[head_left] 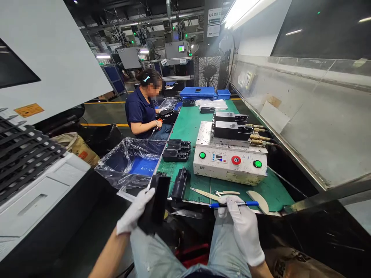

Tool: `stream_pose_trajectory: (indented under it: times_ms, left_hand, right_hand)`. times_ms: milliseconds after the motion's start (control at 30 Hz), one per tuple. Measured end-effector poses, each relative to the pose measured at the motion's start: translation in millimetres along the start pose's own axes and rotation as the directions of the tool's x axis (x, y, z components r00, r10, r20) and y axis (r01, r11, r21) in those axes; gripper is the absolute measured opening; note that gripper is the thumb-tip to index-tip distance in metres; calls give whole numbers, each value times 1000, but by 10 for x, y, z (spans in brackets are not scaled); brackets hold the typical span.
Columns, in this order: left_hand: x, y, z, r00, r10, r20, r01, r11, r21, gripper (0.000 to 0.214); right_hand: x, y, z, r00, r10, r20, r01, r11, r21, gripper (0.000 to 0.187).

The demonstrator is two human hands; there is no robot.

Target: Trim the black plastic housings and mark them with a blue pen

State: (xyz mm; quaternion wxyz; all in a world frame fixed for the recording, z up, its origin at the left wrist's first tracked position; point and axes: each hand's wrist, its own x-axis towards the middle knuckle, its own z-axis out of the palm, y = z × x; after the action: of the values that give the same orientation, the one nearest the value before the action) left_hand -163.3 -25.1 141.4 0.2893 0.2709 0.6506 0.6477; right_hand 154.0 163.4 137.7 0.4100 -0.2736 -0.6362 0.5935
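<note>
Figure: gloved left hand [135, 211] clasps a black plastic housing [154, 200] upright, while gloved right hand [240, 227] pinches a blue-handled hand tool [233, 204], both just in front of the green-matted bench [185, 123].

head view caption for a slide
Gloved left hand holds a black part while gloved right hand grips a blue-handled tool over a green workbench
</note>
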Motion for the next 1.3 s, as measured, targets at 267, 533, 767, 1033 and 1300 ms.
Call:
stream_pose_trajectory:
  times_ms: [267,533,767,1033,1300]
  left_hand:
    - [1474,-242,-184,967,126,220,-254,483,838,64]
    - [1833,-311,214,870,171,463,-489,172,855,55]
    - [1303,-240,603,968,186,166,-215,284,934,49]
    - [352,-256,1263,992,-20,-124,114,564,818,65]
    - [-161,192,1034,987,28,-158,44,900,434,46]
  right_hand:
    - [-239,248,-90,993,17,-116,-17,1000,1,47]
    - [-391,491,-356,969,104,-223,-126,988,-89,58]
    - [-450,356,-289,955,64,-289,-136,962,-235,68]
    - [-212,-61,102,988,-154,-2,151,969,-195,58]
    - [-413,-264,426,807,-523,274,576,800,-170,26]
